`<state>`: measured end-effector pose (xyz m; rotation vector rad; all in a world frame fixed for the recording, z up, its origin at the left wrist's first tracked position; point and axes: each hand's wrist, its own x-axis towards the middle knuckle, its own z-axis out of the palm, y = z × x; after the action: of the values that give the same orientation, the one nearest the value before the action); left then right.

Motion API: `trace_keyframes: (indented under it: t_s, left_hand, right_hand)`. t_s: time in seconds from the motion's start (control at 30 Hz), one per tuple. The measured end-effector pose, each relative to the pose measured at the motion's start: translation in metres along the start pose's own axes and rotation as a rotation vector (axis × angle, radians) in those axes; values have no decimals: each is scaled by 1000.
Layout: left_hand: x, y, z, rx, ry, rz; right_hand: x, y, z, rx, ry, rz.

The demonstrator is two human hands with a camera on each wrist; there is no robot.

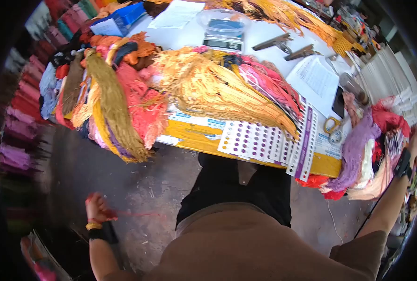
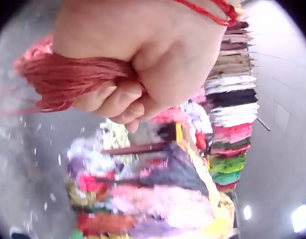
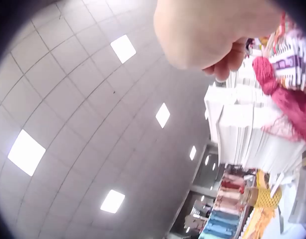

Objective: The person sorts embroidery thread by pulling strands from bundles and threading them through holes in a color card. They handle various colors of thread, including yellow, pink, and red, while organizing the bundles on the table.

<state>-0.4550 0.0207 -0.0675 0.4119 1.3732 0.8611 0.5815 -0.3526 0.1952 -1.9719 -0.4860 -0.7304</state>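
My left hand is low at the left, out over the floor and away from the table. In the left wrist view its fingers curl round a bunch of dusty-red thread, and loose strands trail off to the side. My right hand is at the far right, by the table's end, next to draped skeins of purple thread and red thread. Its fingertips are bent in the right wrist view; the palm is hidden, and I cannot tell whether it holds anything.
Piled skeins cover the table's near side, beside a punched colour card. Behind stand a digital scale with a clear bowl, clamps and papers. Scissors lie at right. Hanging skeins line the left.
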Motion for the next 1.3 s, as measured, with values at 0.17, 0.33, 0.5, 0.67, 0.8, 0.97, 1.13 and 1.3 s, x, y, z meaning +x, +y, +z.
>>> trace_keyframes:
  t_s: [0.17,0.33,0.5,0.67,0.8,0.97,1.13,1.3]
  left_hand:
    - [-12,-28,164,-23,-474,-139]
    - [-27,-25,297,64,-802,-62]
    - [-15,-39,375,327,-803,17]
    - [7,-59,397,435,-782,1]
    - [3,-56,408,483,-796,-19]
    - [0,-55,415,589,-772,-28]
    - [-1,-58,421,697,-753,55]
    - [-11,-62,429,728,-778,293]
  right_hand:
    - [-246,-145,151,568,-701,-12]
    - [-446,-267,208,881,-1016,337]
    - [-499,-283,238,814,-1225,431]
    - [-509,-274,248,659,-1192,277]
    - [-503,-283,240,562,-1143,92]
    - [-505,-289,239,478,-1023,-90]
    - [-508,-291,238,420,-952,-211]
    - [-511,-291,237,370,-907,-298]
